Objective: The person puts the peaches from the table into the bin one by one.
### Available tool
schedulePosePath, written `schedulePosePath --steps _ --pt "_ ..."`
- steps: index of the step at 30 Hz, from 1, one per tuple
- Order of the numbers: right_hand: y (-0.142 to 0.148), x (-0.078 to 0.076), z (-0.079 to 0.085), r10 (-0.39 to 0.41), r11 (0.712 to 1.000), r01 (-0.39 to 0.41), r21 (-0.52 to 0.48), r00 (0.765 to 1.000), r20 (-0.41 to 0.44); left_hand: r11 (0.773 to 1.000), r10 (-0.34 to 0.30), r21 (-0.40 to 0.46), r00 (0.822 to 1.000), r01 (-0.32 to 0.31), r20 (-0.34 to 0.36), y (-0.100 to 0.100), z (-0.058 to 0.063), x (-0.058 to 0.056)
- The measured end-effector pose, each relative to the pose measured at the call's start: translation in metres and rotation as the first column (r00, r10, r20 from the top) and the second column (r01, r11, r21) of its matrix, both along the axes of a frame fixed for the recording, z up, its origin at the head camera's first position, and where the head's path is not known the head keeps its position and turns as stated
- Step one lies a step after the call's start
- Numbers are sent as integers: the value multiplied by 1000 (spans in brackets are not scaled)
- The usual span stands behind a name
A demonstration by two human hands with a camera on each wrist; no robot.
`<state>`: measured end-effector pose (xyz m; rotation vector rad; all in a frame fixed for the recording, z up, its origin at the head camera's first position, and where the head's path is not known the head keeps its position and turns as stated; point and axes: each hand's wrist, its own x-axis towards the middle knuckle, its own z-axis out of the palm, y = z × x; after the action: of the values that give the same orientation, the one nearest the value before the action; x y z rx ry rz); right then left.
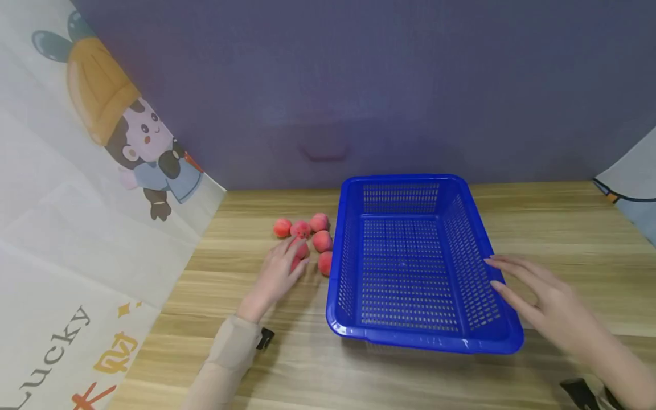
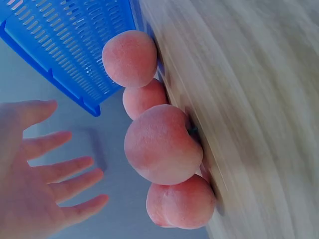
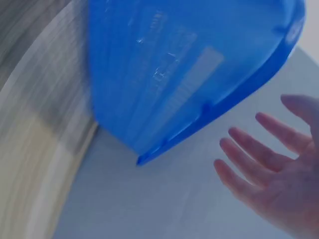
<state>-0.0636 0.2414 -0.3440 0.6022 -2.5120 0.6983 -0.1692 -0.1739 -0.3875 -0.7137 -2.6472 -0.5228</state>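
Several pinkish-red peaches (image 1: 322, 241) lie in a loose cluster on the wooden table, just left of a blue plastic basket (image 1: 417, 342). My left hand (image 1: 277, 270) hovers over the nearer peaches and partly hides them in the head view. Its fingers are spread and hold nothing; in the left wrist view they stand apart from a large peach (image 2: 162, 144). Beside the basket's right rim is my right hand (image 1: 545, 297), fingers extended. The right wrist view shows a gap between those fingers (image 3: 249, 169) and the rim. No fruit is visible inside the basket.
A dark grey-blue panel (image 1: 328, 91) rises behind the wooden table (image 1: 553, 222). At the left hangs a white sheet (image 1: 56, 228) with a cartoon figure and lettering. Another printed sheet (image 1: 635, 159) edges the right side.
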Motion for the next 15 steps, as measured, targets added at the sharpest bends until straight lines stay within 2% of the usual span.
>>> schedulePosePath --steps 2,6,15 --pt "-7 4 0 52 999 -51 8 998 -34 1000 -11 4 1000 11 -5 -2 -1 1" --pt "-18 13 -1 115 993 -114 38 993 -35 1000 -23 21 1000 23 15 -5 0 3" --pt "-34 25 -5 122 977 -125 170 992 28 999 -19 41 999 17 47 -12 1 5"
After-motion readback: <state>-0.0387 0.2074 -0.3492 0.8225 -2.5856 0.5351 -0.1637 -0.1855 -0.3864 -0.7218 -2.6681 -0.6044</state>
